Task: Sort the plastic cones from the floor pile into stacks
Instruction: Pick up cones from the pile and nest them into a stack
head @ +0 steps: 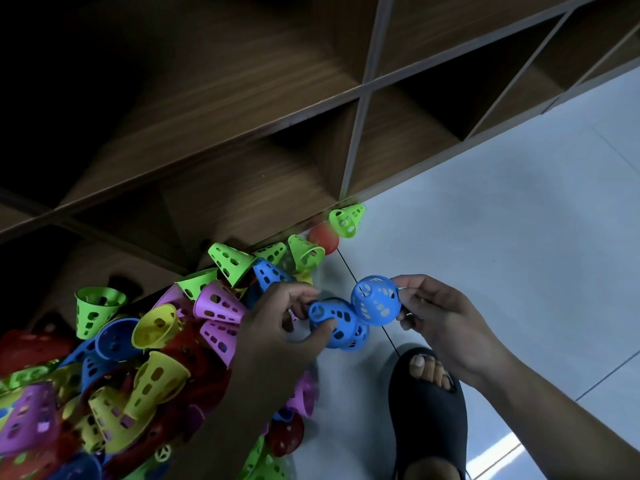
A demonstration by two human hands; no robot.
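A pile of perforated plastic cones (149, 368) in green, yellow, purple, blue and red covers the floor at the lower left. My left hand (280, 327) grips a short stack of blue cones (337, 327) by its narrow end, above the floor. My right hand (436, 317) pinches the rim of a single blue cone (375, 299), whose narrow top faces the camera. The single cone touches the stack's side. Several green cones (346, 220) and a red one (323, 237) lie loose along the shelf base.
A wooden cubby shelf (311, 109) runs diagonally across the top, its base meeting the pale tiled floor (502, 220). My foot in a black slide sandal (427, 410) stands just below my hands. Bare tile extends to the right.
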